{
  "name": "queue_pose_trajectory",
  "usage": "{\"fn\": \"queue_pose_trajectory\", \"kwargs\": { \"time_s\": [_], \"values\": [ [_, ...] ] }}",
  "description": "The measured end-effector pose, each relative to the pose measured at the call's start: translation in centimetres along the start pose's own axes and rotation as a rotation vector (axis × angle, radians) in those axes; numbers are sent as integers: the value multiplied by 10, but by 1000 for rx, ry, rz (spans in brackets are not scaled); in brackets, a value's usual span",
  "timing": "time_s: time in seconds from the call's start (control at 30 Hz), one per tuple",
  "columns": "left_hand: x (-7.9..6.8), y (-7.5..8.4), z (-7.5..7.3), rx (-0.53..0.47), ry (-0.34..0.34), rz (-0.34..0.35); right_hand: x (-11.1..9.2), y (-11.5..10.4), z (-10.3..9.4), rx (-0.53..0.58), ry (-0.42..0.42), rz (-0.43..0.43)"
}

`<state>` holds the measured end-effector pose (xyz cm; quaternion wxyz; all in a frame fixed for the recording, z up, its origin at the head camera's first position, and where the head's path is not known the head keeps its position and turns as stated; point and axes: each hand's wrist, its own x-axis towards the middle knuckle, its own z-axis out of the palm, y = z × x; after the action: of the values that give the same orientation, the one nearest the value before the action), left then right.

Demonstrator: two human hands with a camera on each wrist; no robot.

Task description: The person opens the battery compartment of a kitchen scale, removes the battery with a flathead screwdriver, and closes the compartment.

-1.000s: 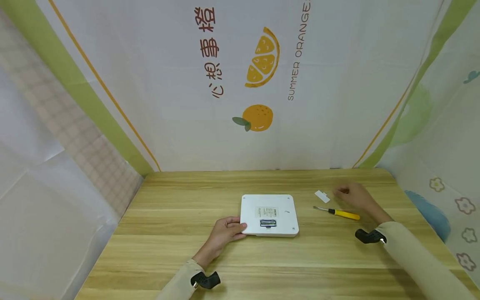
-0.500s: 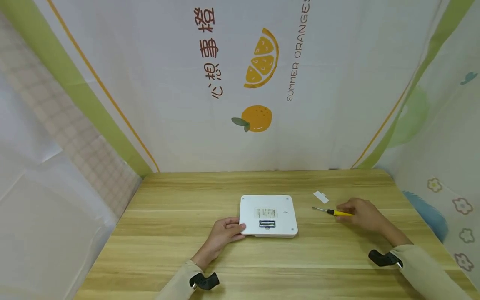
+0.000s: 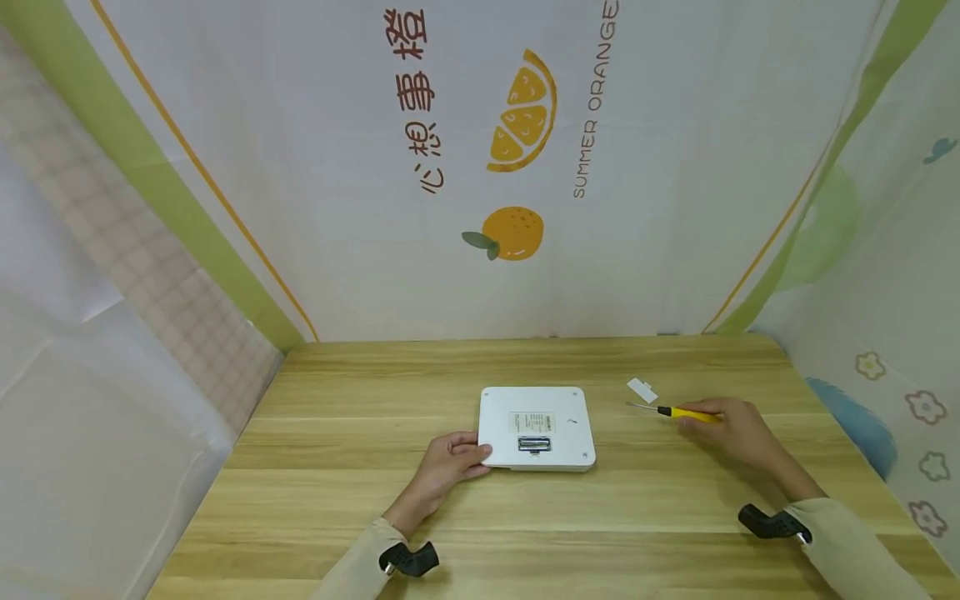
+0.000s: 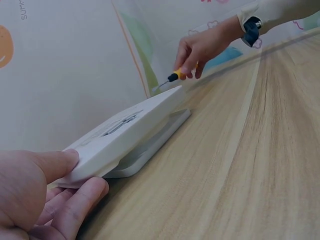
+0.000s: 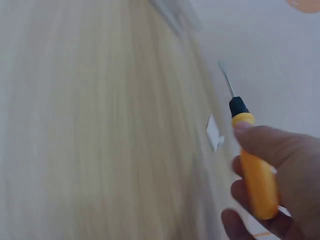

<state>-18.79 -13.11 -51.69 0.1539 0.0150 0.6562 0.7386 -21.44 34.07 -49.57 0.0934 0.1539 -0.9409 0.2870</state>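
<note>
A white flat square device lies with its label side up, and its battery compartment is uncovered, with a battery visible inside. My left hand grips its near left corner, thumb on top and fingers underneath. In the left wrist view, the device's white body sits tilted over a greyish lower part. To the right, my right hand holds a screwdriver by its yellow handle, the metal tip pointing left and clear of the device. Between them lies a small white battery cover.
The wooden table runs back to a white cloth with orange prints. More cloth hangs at the left and right sides. A black camera mount sits on each sleeve.
My right hand has come down onto the screwdriver, taken hold of its handle and lifted it off the table. My left hand and the device have stayed in place.
</note>
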Motion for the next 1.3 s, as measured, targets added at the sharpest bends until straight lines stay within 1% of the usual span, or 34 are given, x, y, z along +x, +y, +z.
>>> {"fn": "queue_pose_trajectory", "kwargs": {
  "time_s": [0.13,0.3,0.4,0.5,0.57,0.67,0.73,0.8,0.87,1.0,1.1,1.23,1.3],
  "values": [
    [0,1,0,1,1,3,-1,-10,-4,73,53,24],
    [-1,2,0,4,8,-2,-2,-29,-9,209,99,97],
    [-1,2,-1,6,8,-5,-2,-42,-12,296,136,118],
    [0,0,-1,5,10,-5,1,-56,-12,424,180,89],
    [1,-1,-1,6,11,-4,4,-65,-11,556,207,45],
    [1,-1,-1,-1,11,-5,9,-80,-8,725,231,-11],
    [1,-1,-1,-1,9,-2,12,-93,-5,775,242,-18],
    [1,-1,-1,-1,4,2,14,-107,0,747,253,-13],
    [1,-1,-1,4,0,4,15,-121,6,694,268,-13],
    [0,0,0,17,-2,2,18,-144,20,604,306,-70],
    [-1,2,1,17,4,-4,21,-155,30,591,305,-95],
    [-2,3,1,14,14,-5,22,-165,42,596,280,-83],
    [-2,3,2,18,16,-4,23,-168,47,581,282,-85]
  ]
}}
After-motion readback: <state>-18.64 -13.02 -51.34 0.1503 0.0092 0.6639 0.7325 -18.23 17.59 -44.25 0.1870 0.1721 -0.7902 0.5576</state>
